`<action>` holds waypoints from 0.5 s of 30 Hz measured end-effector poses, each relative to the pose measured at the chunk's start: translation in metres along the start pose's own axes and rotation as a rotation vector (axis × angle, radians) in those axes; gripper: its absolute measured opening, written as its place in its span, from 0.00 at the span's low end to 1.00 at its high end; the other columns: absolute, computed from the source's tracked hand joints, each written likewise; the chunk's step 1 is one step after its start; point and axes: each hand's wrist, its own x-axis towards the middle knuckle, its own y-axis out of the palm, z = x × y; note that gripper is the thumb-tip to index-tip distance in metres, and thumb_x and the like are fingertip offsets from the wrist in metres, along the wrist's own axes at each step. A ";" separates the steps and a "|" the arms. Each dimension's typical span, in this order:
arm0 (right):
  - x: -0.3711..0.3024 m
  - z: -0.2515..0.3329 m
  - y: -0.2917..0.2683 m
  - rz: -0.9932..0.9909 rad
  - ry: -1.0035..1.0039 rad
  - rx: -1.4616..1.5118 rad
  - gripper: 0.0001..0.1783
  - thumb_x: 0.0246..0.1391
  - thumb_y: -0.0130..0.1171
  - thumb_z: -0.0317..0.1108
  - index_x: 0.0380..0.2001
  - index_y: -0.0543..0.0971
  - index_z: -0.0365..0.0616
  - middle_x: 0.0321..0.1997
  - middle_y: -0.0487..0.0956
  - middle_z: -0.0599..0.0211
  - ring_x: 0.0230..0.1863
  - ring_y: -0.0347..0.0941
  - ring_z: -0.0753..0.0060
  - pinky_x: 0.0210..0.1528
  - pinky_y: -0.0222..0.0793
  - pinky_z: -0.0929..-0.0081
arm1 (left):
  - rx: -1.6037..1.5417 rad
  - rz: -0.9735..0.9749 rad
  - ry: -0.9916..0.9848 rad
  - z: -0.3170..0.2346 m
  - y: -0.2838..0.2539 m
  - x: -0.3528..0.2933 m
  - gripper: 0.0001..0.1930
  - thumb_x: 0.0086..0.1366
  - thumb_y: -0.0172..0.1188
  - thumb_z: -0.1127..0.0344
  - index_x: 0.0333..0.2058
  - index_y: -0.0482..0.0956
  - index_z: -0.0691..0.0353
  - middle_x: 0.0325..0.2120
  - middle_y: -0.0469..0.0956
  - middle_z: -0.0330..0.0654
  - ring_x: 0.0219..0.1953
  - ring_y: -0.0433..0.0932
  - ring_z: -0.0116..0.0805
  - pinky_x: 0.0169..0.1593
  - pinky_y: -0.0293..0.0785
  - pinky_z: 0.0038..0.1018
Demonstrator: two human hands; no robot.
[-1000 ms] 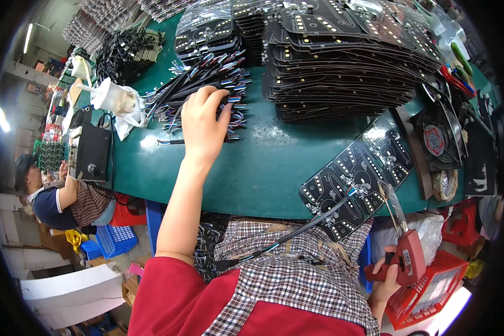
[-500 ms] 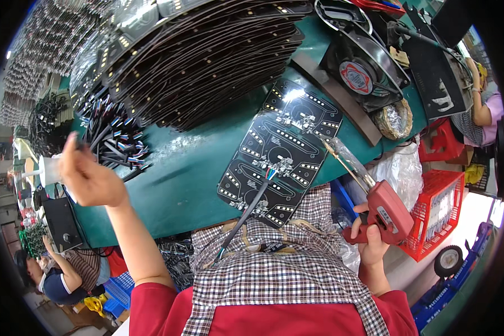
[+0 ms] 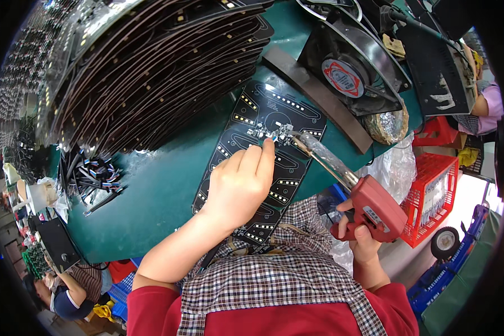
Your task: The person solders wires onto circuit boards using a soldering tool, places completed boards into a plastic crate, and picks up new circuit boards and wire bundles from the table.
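My left hand (image 3: 238, 185) is closed over a black circuit board (image 3: 263, 204) dotted with small yellowish-white LEDs. Its fingertips pinch the end of a cable, whose small white and blue wire tips (image 3: 274, 138) show at the board's solder pads; my hand hides the rest of that cable. In my right hand (image 3: 364, 239) is a red soldering gun (image 3: 378, 210), gripped by its handle with a finger at the trigger. The soldering tip (image 3: 298, 140) is over the board, just right of the wire tips.
Tall stacks of similar boards (image 3: 157, 78) fill the back left of the green table (image 3: 145, 207). Cut black cables (image 3: 92, 176) lie in a pile at left. A fan (image 3: 344, 78), a dark bar (image 3: 319, 98) and a foil-wrapped roll (image 3: 387, 124) are at right. A red crate (image 3: 431, 196) stands beyond the edge.
My left hand has come from beside the cable pile to the board. The board stack and the board appear shifted left in view. My right hand still holds the soldering gun, its tip slightly farther left.
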 end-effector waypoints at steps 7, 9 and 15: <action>0.013 0.003 0.001 0.076 0.015 0.036 0.36 0.51 0.61 0.43 0.58 0.60 0.39 0.49 0.72 0.50 0.26 0.69 0.76 0.26 0.66 0.82 | 0.015 0.040 -0.088 -0.007 -0.002 0.002 0.17 0.47 0.55 0.73 0.39 0.74 0.68 0.21 0.65 0.37 0.21 0.70 0.26 0.21 0.70 0.19; 0.015 0.002 0.000 0.089 0.028 0.041 0.36 0.51 0.61 0.43 0.58 0.60 0.38 0.49 0.72 0.51 0.27 0.69 0.76 0.27 0.67 0.82 | -0.049 0.049 -0.141 -0.011 -0.003 0.002 0.17 0.48 0.56 0.75 0.40 0.75 0.67 0.22 0.66 0.39 0.20 0.70 0.30 0.22 0.69 0.23; 0.017 0.001 -0.002 0.133 0.060 0.002 0.36 0.50 0.61 0.41 0.58 0.61 0.36 0.48 0.73 0.53 0.27 0.68 0.78 0.27 0.66 0.82 | -0.115 0.011 -0.190 -0.012 0.003 0.000 0.15 0.50 0.58 0.77 0.40 0.75 0.68 0.22 0.67 0.41 0.18 0.70 0.34 0.22 0.68 0.27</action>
